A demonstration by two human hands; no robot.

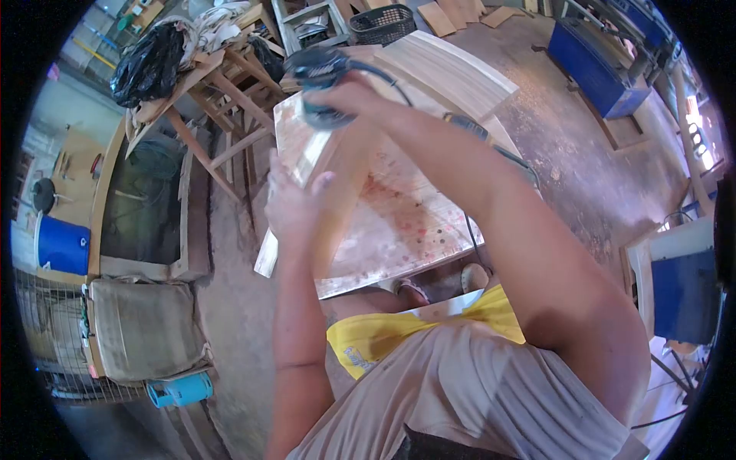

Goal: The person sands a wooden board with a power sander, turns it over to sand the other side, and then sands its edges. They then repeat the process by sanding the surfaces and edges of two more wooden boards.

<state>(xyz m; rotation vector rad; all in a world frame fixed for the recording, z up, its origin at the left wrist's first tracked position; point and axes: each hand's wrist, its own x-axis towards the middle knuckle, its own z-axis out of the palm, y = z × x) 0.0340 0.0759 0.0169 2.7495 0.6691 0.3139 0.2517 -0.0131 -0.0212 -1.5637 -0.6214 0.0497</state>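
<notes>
At the far end of the worktable (414, 222), my right hand (349, 96) is closed around a teal and black power sander (318, 67). The sander sits over the far end of a long, pale wooden board (264, 257). My left hand (293, 203) rests on the nearer part of that board, slightly blurred, with its thumb and a finger spread apart. A dark cable runs back from the sander. Partly hidden behind my right forearm, a black and yellow power tool (462, 123) lies on the table.
Pale planks (452, 69) are stacked at the table's far right. A black basket (382, 24) stands beyond it. To the left are a wooden trestle (238, 146) carrying a black plastic bag (149, 67) and a grey padded seat (146, 330). A blue machine (594, 69) stands at the right.
</notes>
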